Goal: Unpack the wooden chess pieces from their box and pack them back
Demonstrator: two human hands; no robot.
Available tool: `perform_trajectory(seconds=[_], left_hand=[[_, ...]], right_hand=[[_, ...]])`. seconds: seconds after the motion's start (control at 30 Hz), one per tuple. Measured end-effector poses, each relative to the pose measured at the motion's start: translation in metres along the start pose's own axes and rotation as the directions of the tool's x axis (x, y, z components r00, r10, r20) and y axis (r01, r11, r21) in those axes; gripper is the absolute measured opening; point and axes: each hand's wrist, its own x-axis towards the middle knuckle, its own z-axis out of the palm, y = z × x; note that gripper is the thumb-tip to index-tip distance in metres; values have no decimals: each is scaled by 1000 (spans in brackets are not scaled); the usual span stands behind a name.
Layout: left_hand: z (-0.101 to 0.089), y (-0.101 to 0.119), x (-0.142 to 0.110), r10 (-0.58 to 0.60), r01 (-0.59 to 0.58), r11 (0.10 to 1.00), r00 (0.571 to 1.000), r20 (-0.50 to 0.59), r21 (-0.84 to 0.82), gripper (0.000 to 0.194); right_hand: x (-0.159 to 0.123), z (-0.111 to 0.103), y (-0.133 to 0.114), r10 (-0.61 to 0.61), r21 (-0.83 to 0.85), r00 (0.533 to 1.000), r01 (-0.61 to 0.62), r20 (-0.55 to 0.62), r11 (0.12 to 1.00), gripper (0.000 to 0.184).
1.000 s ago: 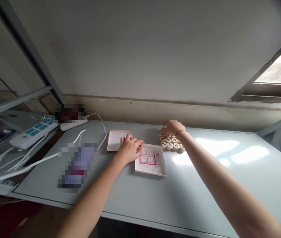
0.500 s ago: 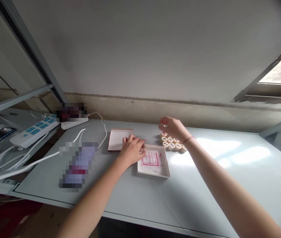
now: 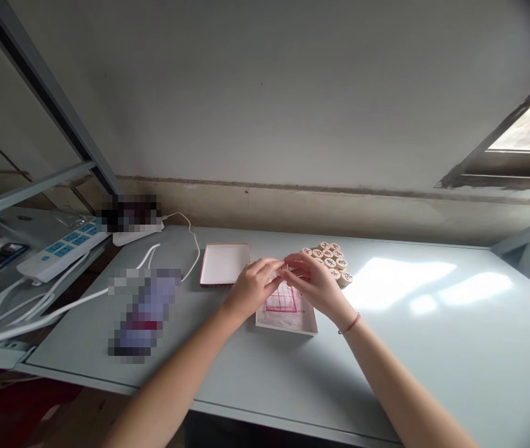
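Note:
My left hand (image 3: 255,283) and my right hand (image 3: 310,280) meet over the far part of a shallow white box (image 3: 288,331). Both have their fingers curled in and the fingertips close together. Whatever lies between them is hidden or too small to name. A red grid (image 3: 282,303) is drawn on the bottom of the box, partly covered by my fingers. Just beyond my right hand, several round wooden Chinese chess pieces (image 3: 330,263) with red or black characters stand grouped together. An open box lid (image 3: 224,264) with a reddish edge lies left of my left hand.
A blurred-out flat item (image 3: 146,317) rests on the grey table (image 3: 246,386) at the left. Beyond it are a white power strip (image 3: 61,249), loose white cables (image 3: 73,302) and a white stand (image 3: 138,232). A wall (image 3: 265,124) runs along the back.
My right hand has come from above the chess pieces toward me and left, over the box, uncovering more pieces. My left hand has shifted slightly right, and its fingers now meet the right hand's.

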Motion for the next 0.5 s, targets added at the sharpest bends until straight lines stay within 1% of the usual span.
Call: perform_trajectory(seconds=[0.13,0.2,0.27,0.37,0.5], left_hand=[[-3,-1,0,-79,78,997,995,-54,-23,18],[-5,-3,0,-111,110,994,990,-83,-19,17],[-6,-5,1,-124,124,992,988,-89,-3,16],[-7,-6,1,-126,129,989,991,-45,71,12],[-6,-1,2,-166,147,969,983,80,200,7]], right_hand=[[-2,-5,2,51,59,998,-48,-42,997,39],[-2,-9,2,56,51,995,-53,-79,997,38],[-2,-12,2,56,23,991,-53,-119,998,34],[-2,-15,2,63,4,986,-63,-153,998,28],[-2,-14,0,60,-59,991,-67,-123,996,25]])
